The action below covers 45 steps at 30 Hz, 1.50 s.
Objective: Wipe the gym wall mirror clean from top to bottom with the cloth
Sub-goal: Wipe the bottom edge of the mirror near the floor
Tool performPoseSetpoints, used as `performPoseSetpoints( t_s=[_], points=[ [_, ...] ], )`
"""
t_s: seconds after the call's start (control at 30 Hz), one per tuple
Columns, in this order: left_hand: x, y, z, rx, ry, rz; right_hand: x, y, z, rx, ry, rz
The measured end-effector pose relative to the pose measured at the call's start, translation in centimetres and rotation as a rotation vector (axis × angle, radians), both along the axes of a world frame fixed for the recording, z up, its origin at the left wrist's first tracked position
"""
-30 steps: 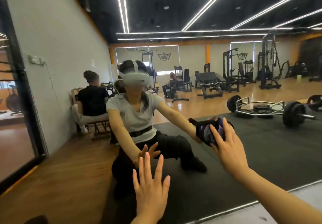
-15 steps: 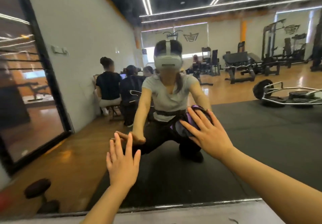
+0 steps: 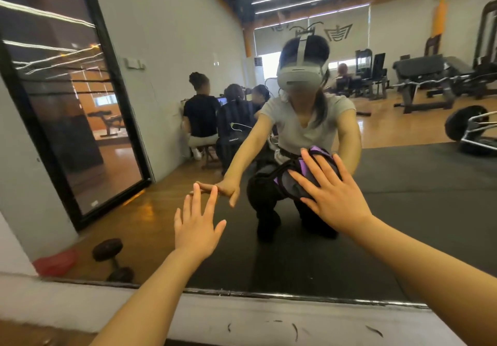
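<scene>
My right hand (image 3: 332, 197) lies flat on the cloth (image 3: 298, 181), fingers straight and spread, pressing it against the mirror (image 3: 403, 224). The cloth is a bunched wad of purple and dark fabric, low on the glass and a little right of centre, over the reflection of my own crouched legs. Only its left part and upper edge show past my fingers. My left hand (image 3: 196, 227) is open too, fingers apart and pointing up, at the glass to the left of the cloth; its fingertips (image 3: 197, 189) seem to meet their reflection, though I cannot be sure they touch. Below both hands runs the mirror's bottom edge, above a pale ledge (image 3: 242, 316). Reflected at the lower left are a dumbbell (image 3: 110, 254) and a red basin (image 3: 55, 262) on the wooden floor.
</scene>
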<state>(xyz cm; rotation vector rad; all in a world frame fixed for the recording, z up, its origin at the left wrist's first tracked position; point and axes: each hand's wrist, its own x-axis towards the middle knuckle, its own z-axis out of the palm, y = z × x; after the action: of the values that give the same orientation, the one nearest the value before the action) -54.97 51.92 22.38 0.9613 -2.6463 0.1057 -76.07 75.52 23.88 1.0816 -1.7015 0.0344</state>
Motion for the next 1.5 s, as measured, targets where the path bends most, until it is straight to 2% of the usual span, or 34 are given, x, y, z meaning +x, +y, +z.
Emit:
performPoseSetpoints(
  t_s=[0.07, 0.2, 0.43, 0.57, 0.7, 0.87, 1.1, 1.3, 1.43, 1.5],
  points=[
    [0.5, -0.9, -0.6, -0.070, 0.042, -0.045, 0.3, -0.4, -0.3, -0.023, -0.011, -0.027],
    [1.3, -3.8, -1.3, -0.202, 0.276, -0.077, 1.2, -1.7, -0.3, -0.060, -0.042, -0.053],
    [2.5, -8.5, -1.9, -0.015, 0.439, -0.018, 4.6, -6.9, -0.7, -0.020, -0.027, -0.020],
    [3.2, -10.8, -3.8, 0.067, 0.456, -0.022, 6.4, -10.7, -2.0, 0.054, -0.042, -0.012],
    [3.5, -12.4, -5.1, 0.073, 0.449, -0.054, 6.8, -13.3, -2.8, -0.007, -0.039, -0.032],
    [2.8, -13.2, -6.0, 0.103, 0.553, -0.107, 7.0, -14.9, -5.2, -0.069, -0.029, -0.035],
    [2.5, -13.3, -6.4, 0.111, 0.610, -0.135, 8.1, -15.9, -12.8, 0.147, 0.001, 0.027],
    [2.6, -13.5, -6.3, 0.108, 0.585, -0.133, 8.9, -16.2, -20.0, 0.523, 0.084, 0.042],
    [2.5, -13.5, -6.3, 0.108, 0.571, -0.131, 8.7, -16.1, -20.3, 0.615, 0.119, -0.005],
    [2.5, -13.5, -6.4, 0.105, 0.575, -0.134, 8.7, -16.2, -18.9, 0.579, 0.138, 0.019]
  ],
)
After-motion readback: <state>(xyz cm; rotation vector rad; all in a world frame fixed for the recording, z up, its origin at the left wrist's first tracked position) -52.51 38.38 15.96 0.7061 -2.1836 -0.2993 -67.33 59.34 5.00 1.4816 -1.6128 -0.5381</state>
